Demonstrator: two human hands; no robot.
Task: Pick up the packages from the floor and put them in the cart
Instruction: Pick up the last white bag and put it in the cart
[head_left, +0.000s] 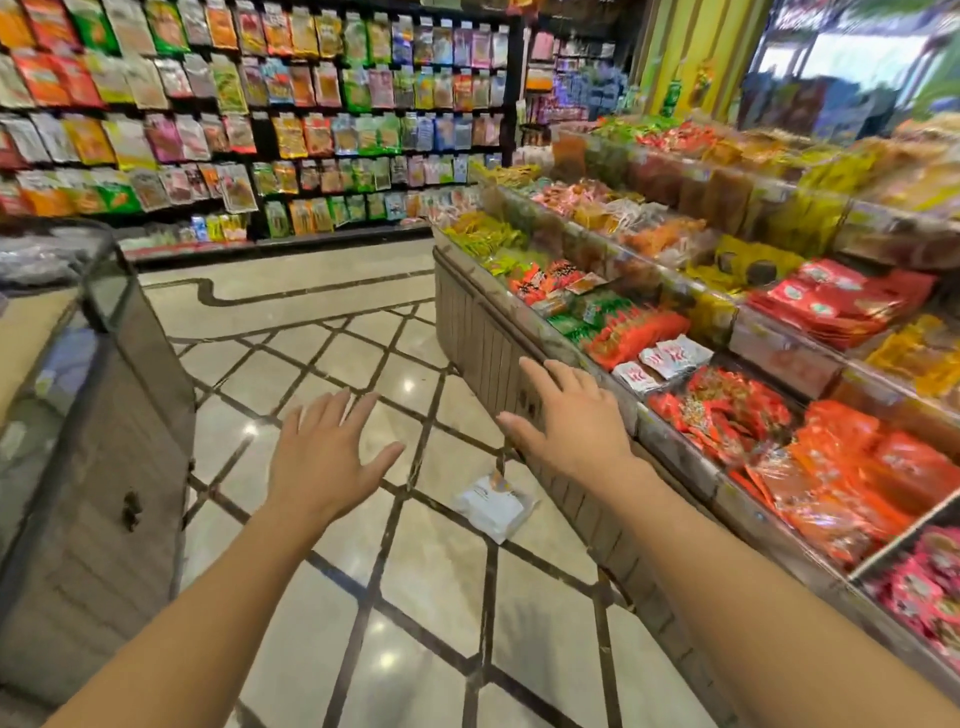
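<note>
Snack shop aisle, glossy tiled floor (426, 587) with dark diagonal lines. One white package (493, 506) lies flat on the floor, close to the foot of the display stand (483, 338) on your right, nothing touching it. Your right hand (569, 415) hovers above and just beyond the package, palm down, fingers (537, 371) straight and spread, holding nothing. Your left hand (324, 452) hangs over the tiles to the left of the package, fingers apart too, empty. Stand bins carry red, orange and green packets. A glass-topped counter (104, 364) stands at your left. The far wall rack (260, 104) is hung with rows of snack bags.
</note>
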